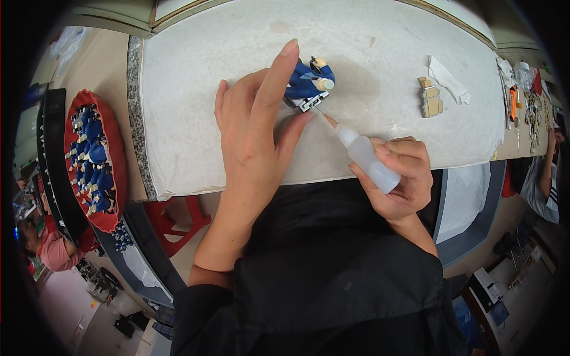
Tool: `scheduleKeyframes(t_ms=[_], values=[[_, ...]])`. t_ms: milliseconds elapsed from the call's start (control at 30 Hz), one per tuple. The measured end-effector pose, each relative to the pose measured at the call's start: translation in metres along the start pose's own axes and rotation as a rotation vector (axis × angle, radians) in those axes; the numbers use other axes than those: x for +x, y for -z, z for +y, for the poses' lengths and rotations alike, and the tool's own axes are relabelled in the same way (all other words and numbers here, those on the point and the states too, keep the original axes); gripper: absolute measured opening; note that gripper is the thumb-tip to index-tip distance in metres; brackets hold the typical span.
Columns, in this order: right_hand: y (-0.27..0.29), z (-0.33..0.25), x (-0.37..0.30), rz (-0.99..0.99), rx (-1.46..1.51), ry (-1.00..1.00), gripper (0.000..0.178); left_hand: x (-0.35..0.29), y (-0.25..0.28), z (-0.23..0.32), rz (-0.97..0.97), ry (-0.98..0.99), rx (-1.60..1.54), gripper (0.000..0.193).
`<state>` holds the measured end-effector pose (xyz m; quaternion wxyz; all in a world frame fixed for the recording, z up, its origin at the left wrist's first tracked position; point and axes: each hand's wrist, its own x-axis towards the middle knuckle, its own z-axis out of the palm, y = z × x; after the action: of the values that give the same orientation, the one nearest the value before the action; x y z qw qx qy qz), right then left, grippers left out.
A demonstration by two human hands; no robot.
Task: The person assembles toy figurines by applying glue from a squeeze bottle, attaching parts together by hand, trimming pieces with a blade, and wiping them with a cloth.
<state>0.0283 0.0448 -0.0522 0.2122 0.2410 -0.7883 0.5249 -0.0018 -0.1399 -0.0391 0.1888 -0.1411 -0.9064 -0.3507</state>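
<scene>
A small toy figure [312,80] in blue with a cream head lies on the white sheet, with a white and black part [313,102] on its near side. My left hand [252,121] is at its left side, index finger raised and thumb close by the white part. The grip of its other fingers on the figure is partly hidden. In my right hand [401,172] is a translucent white squeeze bottle [369,160], tilted with its thin nozzle [330,120] pointing up and left. The fine tip reaches the white part's edge; I cannot tell whether they touch.
A red-lined tray [120,178] with several similar blue figures stands at the left. On the sheet [196,77], a tan block-shaped piece [431,98] and crumpled white tissue [448,82] lie to the right. Tools, including an orange cutter [512,104], lie farther right. Grey drawers [472,219] stick out below the table.
</scene>
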Motion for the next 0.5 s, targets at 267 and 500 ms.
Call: scheduleKeyframes(t_ms=[267,500], values=[[0.0003,0.0003,-0.0009,0.006,-0.003,-0.002,0.044,-0.0010,-0.0048,0.0002,0.071,0.052,-0.055,0.074],[0.0007,0.0006,-0.0020,0.015,-0.029,-0.006,0.043,-0.0011,-0.0041,0.0001,0.062,0.064,-0.051,0.074]])
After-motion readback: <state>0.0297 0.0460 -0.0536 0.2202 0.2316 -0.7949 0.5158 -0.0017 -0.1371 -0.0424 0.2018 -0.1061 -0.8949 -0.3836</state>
